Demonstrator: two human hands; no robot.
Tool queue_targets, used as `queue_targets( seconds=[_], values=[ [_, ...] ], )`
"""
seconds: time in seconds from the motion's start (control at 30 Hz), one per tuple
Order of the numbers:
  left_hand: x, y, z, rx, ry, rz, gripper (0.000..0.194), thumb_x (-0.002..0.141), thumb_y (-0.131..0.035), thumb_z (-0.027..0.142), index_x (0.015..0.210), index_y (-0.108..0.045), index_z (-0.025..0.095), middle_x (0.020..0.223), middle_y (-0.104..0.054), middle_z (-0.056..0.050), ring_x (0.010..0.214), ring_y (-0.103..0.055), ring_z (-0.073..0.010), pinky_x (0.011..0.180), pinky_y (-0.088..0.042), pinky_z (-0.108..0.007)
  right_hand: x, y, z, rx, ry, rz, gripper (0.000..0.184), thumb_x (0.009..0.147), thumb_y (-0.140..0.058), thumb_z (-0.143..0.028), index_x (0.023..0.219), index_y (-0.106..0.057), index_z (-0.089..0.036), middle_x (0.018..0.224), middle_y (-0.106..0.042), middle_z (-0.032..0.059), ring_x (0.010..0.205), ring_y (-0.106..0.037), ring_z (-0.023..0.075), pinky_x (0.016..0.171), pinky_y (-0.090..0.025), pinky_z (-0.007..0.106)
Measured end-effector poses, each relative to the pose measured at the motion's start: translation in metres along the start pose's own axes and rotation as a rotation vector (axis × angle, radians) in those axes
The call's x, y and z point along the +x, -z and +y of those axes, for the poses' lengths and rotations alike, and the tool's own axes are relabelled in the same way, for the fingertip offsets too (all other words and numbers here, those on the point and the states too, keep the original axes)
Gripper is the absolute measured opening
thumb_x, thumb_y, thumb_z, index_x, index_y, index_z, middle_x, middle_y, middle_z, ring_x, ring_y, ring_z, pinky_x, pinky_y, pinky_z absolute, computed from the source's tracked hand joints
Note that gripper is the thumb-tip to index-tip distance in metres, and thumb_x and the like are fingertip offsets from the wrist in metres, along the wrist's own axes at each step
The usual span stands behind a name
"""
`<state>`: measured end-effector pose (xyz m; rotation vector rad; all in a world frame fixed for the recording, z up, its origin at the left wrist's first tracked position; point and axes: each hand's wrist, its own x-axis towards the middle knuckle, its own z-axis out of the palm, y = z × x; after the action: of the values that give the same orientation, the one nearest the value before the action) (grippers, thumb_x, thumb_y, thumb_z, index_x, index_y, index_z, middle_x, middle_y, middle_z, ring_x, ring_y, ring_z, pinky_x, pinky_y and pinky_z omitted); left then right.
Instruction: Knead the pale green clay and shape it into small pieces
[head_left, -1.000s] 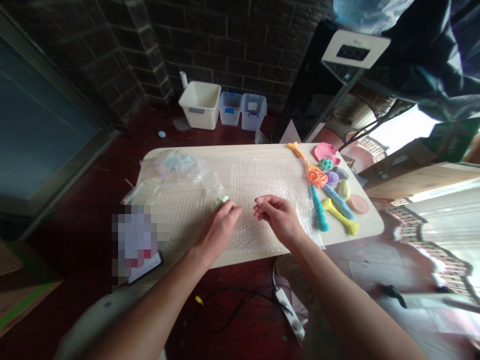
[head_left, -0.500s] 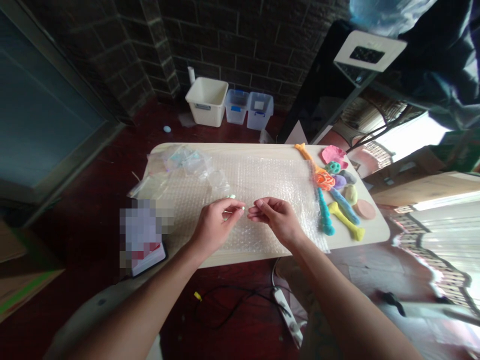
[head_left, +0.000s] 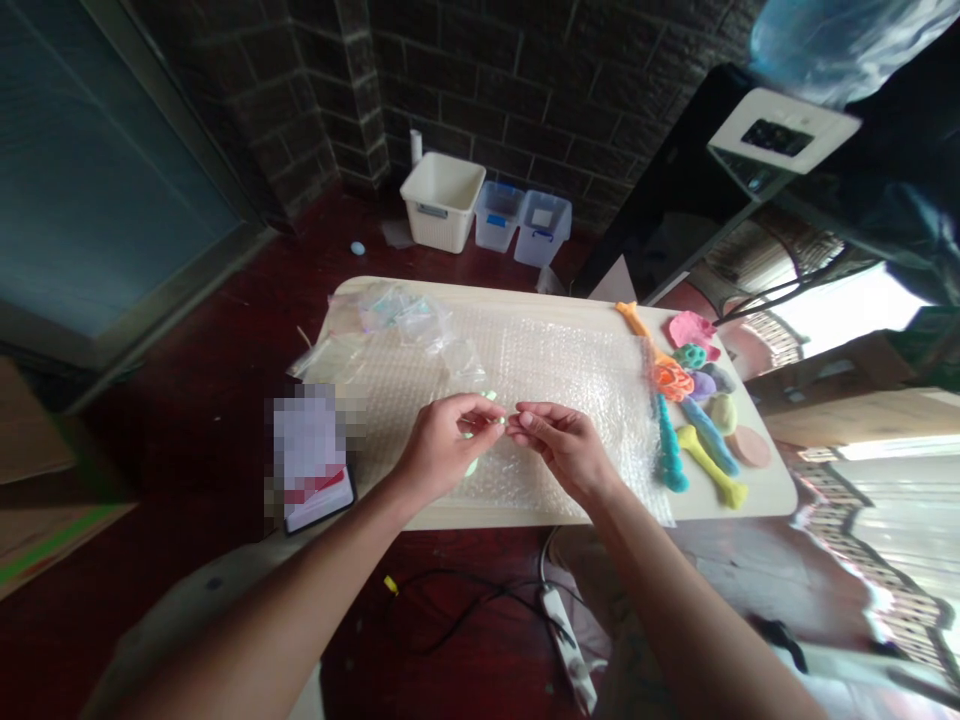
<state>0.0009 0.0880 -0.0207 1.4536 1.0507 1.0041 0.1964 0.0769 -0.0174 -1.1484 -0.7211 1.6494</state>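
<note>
My left hand [head_left: 454, 437] pinches a pale green clay-like piece [head_left: 471, 466], which is mostly hidden behind the fingers. Bits of it show above, below and at the fingertips. My right hand [head_left: 561, 440] is closed with thumb and fingers together, its tips almost touching the left fingertips; anything between them is too small to make out. Both hands are above bubble wrap [head_left: 555, 370] that covers much of the pale table [head_left: 510, 298].
Clear plastic bags [head_left: 420, 320] lie at the table's left, near a phone-like device [head_left: 322, 510]. Several coloured clay shapes, including a yellow bone-like one [head_left: 712, 468] and an orange one [head_left: 673, 379], lie at the right. A power strip [head_left: 568, 640] is below; bins [head_left: 442, 205] stand behind.
The view has shifted, so the table appears further right and slightly turned. My hands have come closer together, and more of the green piece shows around my left fingers.
</note>
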Motion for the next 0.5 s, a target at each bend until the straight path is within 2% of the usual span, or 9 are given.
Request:
queue_targets(
  seconds=[0.17,0.4,0.5],
  values=[
    [0.0002,0.0026,0.0019,0.070,-0.046,0.011,0.010,0.089,-0.070,0.023,0.096,-0.076,0.019,0.096,-0.080,-0.006,0.084,-0.075,-0.0187,0.078,-0.061,-0.031,-0.0007,-0.0041,0.0031,-0.041,-0.005,-0.010,0.031,0.071,-0.095,-0.038,0.091,-0.082,-0.017,0.083,-0.083,0.0072,0.077,-0.079,0.0186,0.078,-0.065,0.030],
    [0.0020,0.0016,0.0000,0.136,-0.074,0.033,0.010,0.087,-0.070,0.020,0.095,-0.077,0.020,0.094,-0.079,-0.004,0.081,-0.074,-0.0177,0.076,-0.060,-0.030,-0.0040,0.0002,0.0013,-0.077,-0.040,0.039,0.033,0.072,-0.094,-0.044,0.080,-0.080,-0.016,0.072,-0.081,0.0077,0.061,-0.077,0.0164,0.055,-0.062,0.021],
    [0.0024,-0.0002,-0.0001,0.143,-0.077,0.027,0.010,0.088,-0.070,0.021,0.096,-0.077,0.020,0.093,-0.079,-0.004,0.080,-0.074,-0.0174,0.076,-0.059,-0.030,-0.0052,0.0027,-0.0014,-0.041,-0.033,0.034,0.034,0.070,-0.094,-0.044,0.077,-0.079,-0.015,0.067,-0.079,0.0068,0.055,-0.074,0.0144,0.051,-0.060,0.019]
  ],
)
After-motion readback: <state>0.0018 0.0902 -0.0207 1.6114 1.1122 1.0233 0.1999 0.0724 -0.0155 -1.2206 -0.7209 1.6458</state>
